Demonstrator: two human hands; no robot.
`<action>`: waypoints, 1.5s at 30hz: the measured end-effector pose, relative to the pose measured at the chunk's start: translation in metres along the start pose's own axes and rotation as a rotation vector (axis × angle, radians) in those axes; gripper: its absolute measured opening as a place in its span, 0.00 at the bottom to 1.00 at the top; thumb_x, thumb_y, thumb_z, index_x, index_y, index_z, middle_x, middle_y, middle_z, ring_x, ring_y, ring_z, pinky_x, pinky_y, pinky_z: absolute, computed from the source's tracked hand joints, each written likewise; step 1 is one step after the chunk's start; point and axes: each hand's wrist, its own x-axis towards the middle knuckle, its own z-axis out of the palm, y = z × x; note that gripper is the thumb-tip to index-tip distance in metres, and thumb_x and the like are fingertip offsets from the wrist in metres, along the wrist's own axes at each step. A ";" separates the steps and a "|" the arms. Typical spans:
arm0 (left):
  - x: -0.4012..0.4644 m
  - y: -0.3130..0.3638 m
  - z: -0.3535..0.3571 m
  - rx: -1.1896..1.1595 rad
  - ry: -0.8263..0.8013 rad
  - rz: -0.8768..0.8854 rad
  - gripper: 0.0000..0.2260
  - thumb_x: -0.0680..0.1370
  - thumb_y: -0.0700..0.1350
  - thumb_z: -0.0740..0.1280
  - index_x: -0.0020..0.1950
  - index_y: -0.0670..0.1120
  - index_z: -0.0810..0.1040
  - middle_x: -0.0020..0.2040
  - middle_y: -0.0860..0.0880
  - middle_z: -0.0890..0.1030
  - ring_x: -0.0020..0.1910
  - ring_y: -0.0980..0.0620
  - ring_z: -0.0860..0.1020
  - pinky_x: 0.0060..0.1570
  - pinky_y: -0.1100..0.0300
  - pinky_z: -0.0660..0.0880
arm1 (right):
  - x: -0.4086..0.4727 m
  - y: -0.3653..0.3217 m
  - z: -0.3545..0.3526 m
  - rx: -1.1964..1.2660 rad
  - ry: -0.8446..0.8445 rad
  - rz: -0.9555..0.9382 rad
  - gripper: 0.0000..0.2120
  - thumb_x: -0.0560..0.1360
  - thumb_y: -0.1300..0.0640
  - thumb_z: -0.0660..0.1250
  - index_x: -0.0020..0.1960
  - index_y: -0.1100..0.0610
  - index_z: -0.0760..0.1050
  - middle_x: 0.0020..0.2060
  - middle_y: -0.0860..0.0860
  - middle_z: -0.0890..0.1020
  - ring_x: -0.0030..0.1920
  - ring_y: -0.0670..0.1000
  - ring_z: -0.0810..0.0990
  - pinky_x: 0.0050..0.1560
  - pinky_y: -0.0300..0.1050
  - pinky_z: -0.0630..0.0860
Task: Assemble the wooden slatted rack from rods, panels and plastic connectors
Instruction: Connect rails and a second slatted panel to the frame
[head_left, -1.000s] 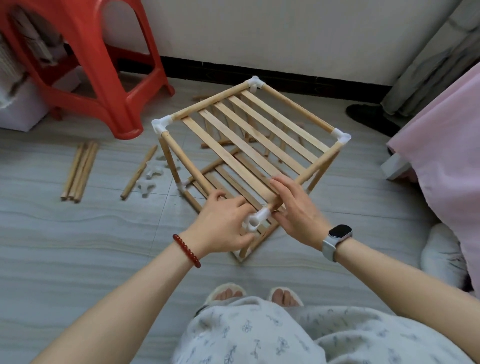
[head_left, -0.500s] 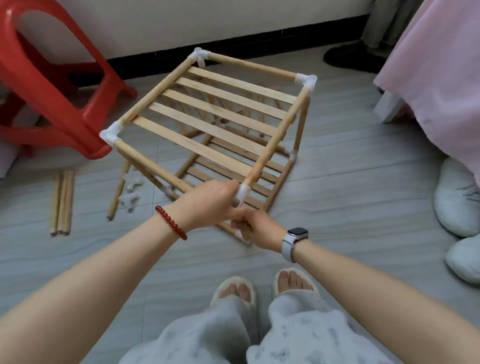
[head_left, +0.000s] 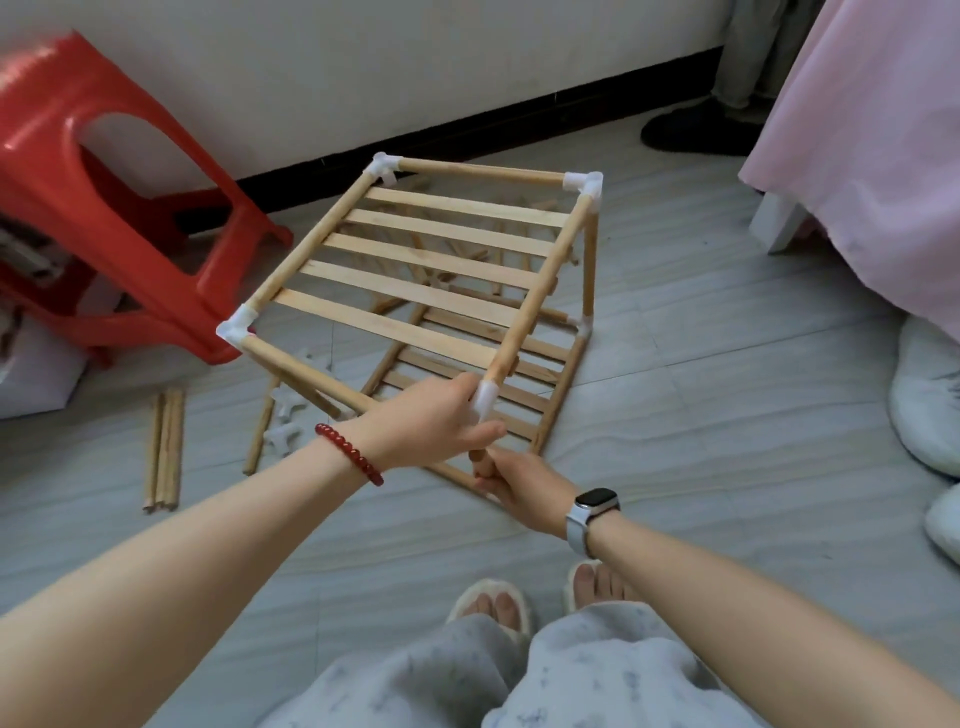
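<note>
floor (head_left: 701, 415): grey tile | rack (head_left: 431, 291) | loose rods (head_left: 165, 447) | red stool (head_left: 104, 208)

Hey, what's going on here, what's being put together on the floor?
A person is building a wooden slatted rack on the tiled floor. The left hand grips the near top corner around a white plastic connector, while the right hand holds the upright rod just below it, apparently fitting that corner together. Spare rods and loose connectors lie to the left, near a red stool.
</note>
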 end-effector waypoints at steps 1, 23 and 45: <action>-0.003 -0.002 0.000 -0.027 0.012 0.015 0.13 0.76 0.56 0.65 0.39 0.52 0.64 0.34 0.55 0.70 0.30 0.58 0.68 0.27 0.66 0.62 | -0.001 -0.001 -0.003 0.031 -0.011 0.019 0.06 0.79 0.60 0.60 0.45 0.52 0.65 0.43 0.48 0.75 0.43 0.49 0.73 0.42 0.40 0.64; -0.044 -0.057 0.014 -0.032 0.267 0.149 0.13 0.73 0.57 0.68 0.53 0.52 0.74 0.46 0.57 0.77 0.51 0.58 0.73 0.63 0.61 0.57 | 0.021 -0.092 -0.074 -0.888 -0.071 -0.124 0.17 0.77 0.43 0.55 0.57 0.53 0.72 0.51 0.47 0.77 0.61 0.51 0.67 0.69 0.58 0.50; -0.011 0.010 0.021 -0.006 0.217 0.027 0.23 0.72 0.69 0.56 0.44 0.50 0.72 0.36 0.54 0.75 0.34 0.54 0.73 0.31 0.60 0.66 | 0.016 -0.063 -0.109 0.328 0.312 0.629 0.17 0.80 0.45 0.54 0.49 0.58 0.73 0.39 0.51 0.79 0.36 0.47 0.78 0.35 0.40 0.74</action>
